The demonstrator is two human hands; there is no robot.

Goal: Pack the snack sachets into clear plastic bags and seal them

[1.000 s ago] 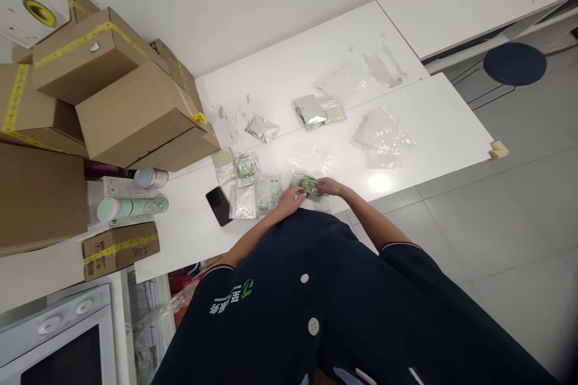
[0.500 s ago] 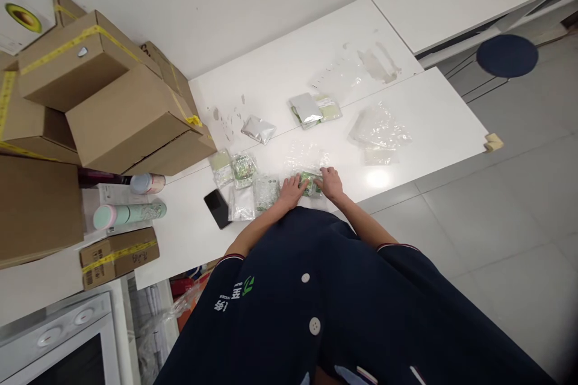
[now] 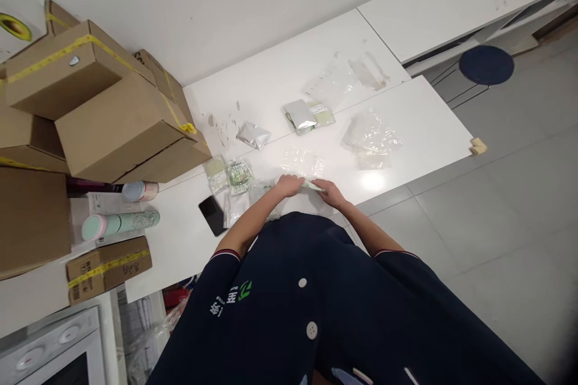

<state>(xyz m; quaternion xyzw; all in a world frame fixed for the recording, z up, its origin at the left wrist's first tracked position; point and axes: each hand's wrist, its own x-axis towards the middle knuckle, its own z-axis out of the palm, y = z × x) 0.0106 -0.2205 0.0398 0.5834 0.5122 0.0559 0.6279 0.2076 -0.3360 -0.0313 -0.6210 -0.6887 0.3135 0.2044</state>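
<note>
Between my hands is a green-and-white packet (image 3: pixel 312 185), seen almost edge-on above the near edge of the table. My left hand (image 3: pixel 290 185) grips its left end, and my right hand (image 3: pixel 331 192) pinches its right end. Clear plastic bags (image 3: pixel 303 162) lie flat just beyond it. By my left forearm rest a green printed packet (image 3: pixel 239 175), a pale green labelled packet (image 3: pixel 217 174) and a white packet (image 3: pixel 235 207); the forearm partly covers a clear bag next to them.
A silver pouch (image 3: pixel 253 135) and a stack topped by another silver packet (image 3: pixel 300 115) lie farther back. More clear bags (image 3: pixel 372 138) are at the right. A phone (image 3: pixel 212 215), a mint bottle (image 3: pixel 121 223) and cardboard boxes (image 3: pixel 121 126) stand left. A stool (image 3: pixel 486 65) is beyond the table.
The green packet lay flat under my hands before; now both hands hold it tilted up, nearly edge-on. The camera view has shifted slightly.
</note>
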